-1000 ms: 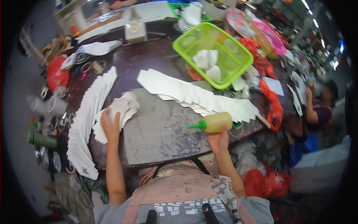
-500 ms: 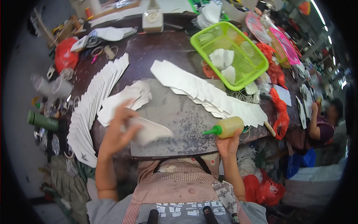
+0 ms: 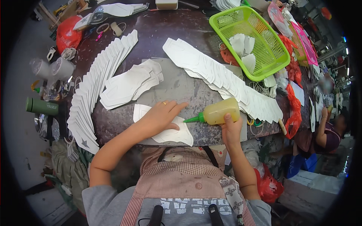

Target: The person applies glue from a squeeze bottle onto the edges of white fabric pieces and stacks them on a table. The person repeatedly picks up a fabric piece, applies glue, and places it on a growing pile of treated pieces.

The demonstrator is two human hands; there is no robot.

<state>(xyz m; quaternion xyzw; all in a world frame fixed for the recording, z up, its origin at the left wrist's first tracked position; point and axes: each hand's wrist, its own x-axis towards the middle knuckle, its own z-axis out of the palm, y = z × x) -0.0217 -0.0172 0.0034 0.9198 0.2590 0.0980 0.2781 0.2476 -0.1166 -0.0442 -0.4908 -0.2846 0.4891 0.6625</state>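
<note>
On the grey board (image 3: 181,94) at the table's near edge lies a single white cut piece (image 3: 179,135), curved along one side. My left hand (image 3: 161,116) rests flat over it with fingers stretched out, holding it down and hiding part of it. My right hand (image 3: 231,130) is wrapped round a squeeze bottle (image 3: 219,112) of yellowish liquid, tilted almost level. Its green nozzle points left, with the tip just above the piece's right part, close to my left fingers; whether it touches I cannot tell. Beyond my left hand sits a small stack of white pieces (image 3: 130,84).
A fanned row of white pieces (image 3: 102,71) curves down the left side. Another overlapping row (image 3: 222,79) slants across the right. Behind it stands a green basket (image 3: 288,62) with white pieces inside. A red bag (image 3: 68,32) lies far left; another person (image 3: 328,130) sits far right.
My left hand has brought the white piece down onto the board and now lies on it. The squeeze bottle has moved left and farther from me, its nozzle now at the piece.
</note>
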